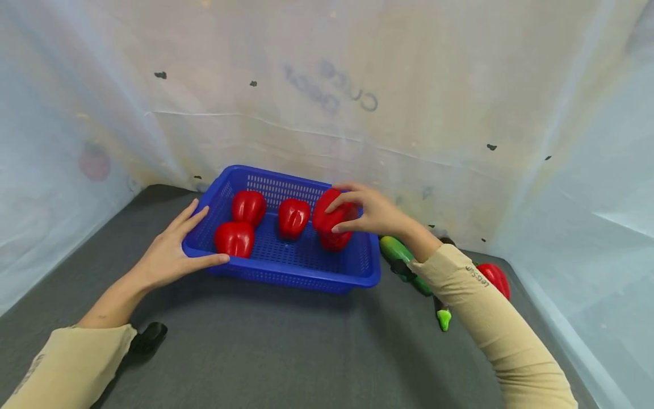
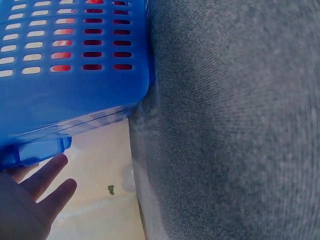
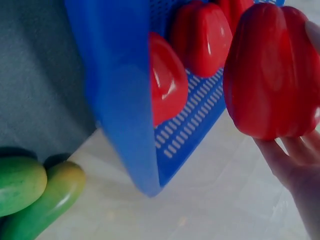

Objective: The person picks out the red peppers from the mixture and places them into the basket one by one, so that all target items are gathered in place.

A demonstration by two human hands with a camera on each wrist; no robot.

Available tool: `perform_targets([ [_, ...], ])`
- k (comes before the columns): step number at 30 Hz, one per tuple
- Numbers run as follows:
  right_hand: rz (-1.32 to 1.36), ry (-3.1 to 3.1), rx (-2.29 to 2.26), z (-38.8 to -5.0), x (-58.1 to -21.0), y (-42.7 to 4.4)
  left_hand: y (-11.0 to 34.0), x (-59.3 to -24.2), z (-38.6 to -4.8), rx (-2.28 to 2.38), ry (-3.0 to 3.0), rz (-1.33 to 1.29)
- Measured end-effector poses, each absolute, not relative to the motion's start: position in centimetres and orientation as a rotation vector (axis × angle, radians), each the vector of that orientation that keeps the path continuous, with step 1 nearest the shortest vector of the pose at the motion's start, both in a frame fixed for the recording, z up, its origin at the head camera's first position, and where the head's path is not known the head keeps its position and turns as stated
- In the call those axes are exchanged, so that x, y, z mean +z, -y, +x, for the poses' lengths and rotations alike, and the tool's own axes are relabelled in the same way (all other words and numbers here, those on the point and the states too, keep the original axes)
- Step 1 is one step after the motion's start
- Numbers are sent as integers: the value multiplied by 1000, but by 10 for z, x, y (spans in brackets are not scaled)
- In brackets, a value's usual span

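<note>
A blue plastic basket (image 1: 301, 276) with slotted walls stands on the dark cloth and has several red bell peppers (image 1: 293, 218) in it. Spread straight around its left corner, my left hand (image 1: 166, 255) touches the rim with thumb and fingers. In the left wrist view, fingers (image 2: 47, 177) of that hand are straight beside the rim. My right hand (image 1: 375, 210) holds a red bell pepper (image 3: 272, 75) over the basket's right end, thumb on one side and fingers on the other. Another bell pepper (image 1: 334, 241) lies partly hidden beneath it.
Right of the basket lie a green cucumber-like vegetable (image 1: 395, 250), a dark vegetable with a bright green cap (image 1: 443, 319) and a red bell pepper (image 1: 495, 278), partly behind the right sleeve. Translucent plastic sheeting (image 1: 327, 113) walls in the dark cloth-covered surface (image 1: 286, 346).
</note>
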State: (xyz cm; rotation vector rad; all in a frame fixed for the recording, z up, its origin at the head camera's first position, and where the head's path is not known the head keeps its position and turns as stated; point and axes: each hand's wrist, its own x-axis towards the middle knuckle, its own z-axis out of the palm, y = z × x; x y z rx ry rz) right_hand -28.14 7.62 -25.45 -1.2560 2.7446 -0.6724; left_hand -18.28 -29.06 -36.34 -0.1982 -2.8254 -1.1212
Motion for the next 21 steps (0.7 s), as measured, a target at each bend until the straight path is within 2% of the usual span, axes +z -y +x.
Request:
perform_targets([
  [21,-1206,-2253,-508,-297,-286,-13,288,-362,-182,-1128,2808,-184],
])
